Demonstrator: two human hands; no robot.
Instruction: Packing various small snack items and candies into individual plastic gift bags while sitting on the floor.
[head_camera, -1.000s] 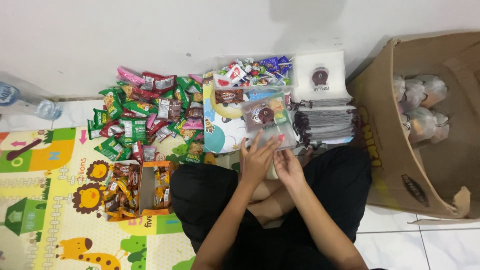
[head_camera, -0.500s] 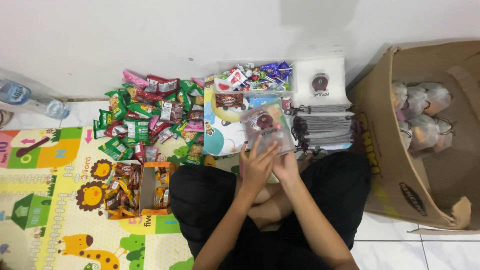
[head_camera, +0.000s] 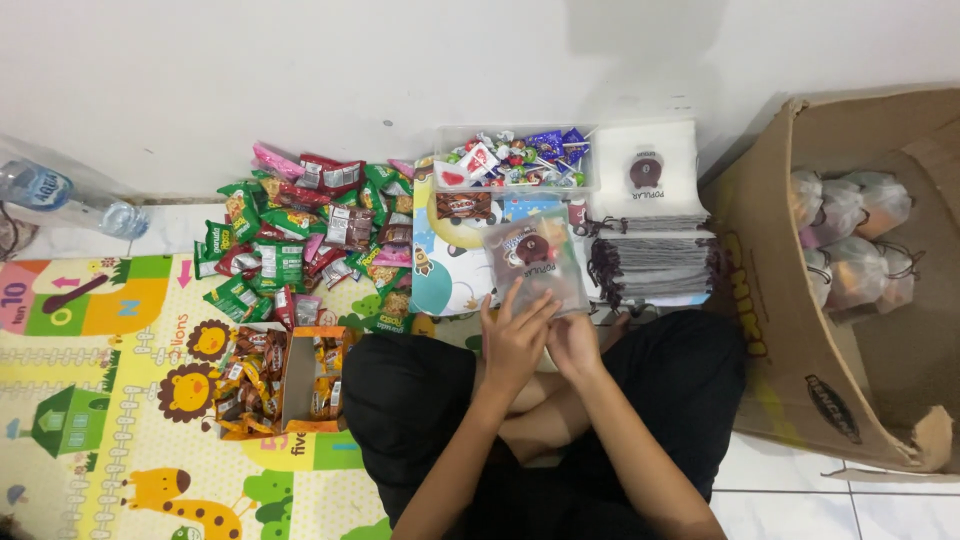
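Observation:
I sit cross-legged on the floor. Both hands hold a small translucent drawstring pouch (head_camera: 535, 262) with a round dark emblem, raised above my lap. My left hand (head_camera: 512, 338) grips its lower left edge, fingers spread over the front. My right hand (head_camera: 574, 340) holds the lower right corner from below. Snacks show faintly through the pouch. Right of it lies a stack of empty pouches (head_camera: 655, 235) with dark strings.
A heap of green, red and pink snack packets (head_camera: 300, 235) lies at the left. A clear tray of candies (head_camera: 515, 160) stands by the wall. An orange box of snacks (head_camera: 285, 380) sits on the play mat. A cardboard box (head_camera: 800, 380) with filled pouches (head_camera: 850, 240) stands right. A water bottle (head_camera: 60, 195) lies far left.
The pouch stays held in both hands; my left fingers have shifted on its front. The view has drifted slightly.

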